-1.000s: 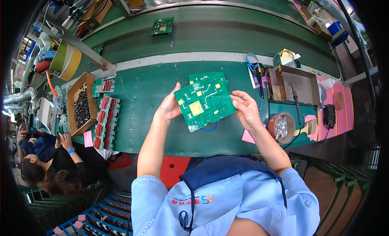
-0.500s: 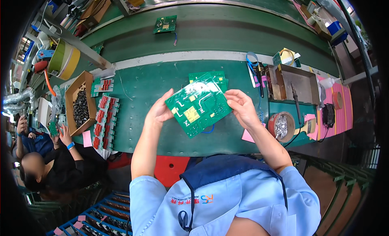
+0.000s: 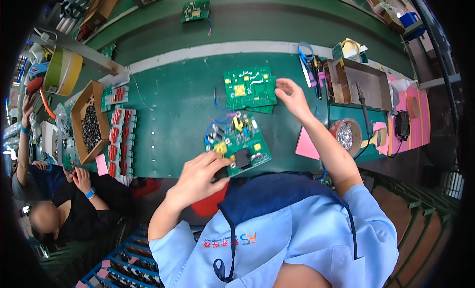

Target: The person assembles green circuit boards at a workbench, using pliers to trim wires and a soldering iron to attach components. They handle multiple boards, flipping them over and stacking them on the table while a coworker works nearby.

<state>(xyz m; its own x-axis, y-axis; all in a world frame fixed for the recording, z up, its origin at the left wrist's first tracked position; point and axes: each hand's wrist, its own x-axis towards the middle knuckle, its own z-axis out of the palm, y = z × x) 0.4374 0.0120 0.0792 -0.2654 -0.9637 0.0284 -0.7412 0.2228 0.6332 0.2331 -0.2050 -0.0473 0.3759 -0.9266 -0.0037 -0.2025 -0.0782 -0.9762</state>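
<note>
A green circuit board (image 3: 259, 137) lies component side up near the bench's front edge, with coils, a black block and blue wires on it. My left hand (image 3: 202, 176) grips its near left corner, fingers closed over the parts there. Farther back, another circuit board (image 3: 257, 92) lies solder side up, overlapping at least one more board below it. At its right edge is my right hand (image 3: 293, 98), thumb and index finger closed on the border; the fingertips are partly hidden.
Red parts in racks (image 3: 115, 144) and an open carton of small black parts (image 3: 104, 124) stand left. On the right are a metal tray (image 3: 366, 85), a soldering iron (image 3: 362, 97) and a round tub (image 3: 352, 152). A co-worker (image 3: 74, 209) sits at far left.
The board held in both hands has been turned component side up and lowered toward me. My right hand has left it and moved to the boards behind. The view has shifted slightly.
</note>
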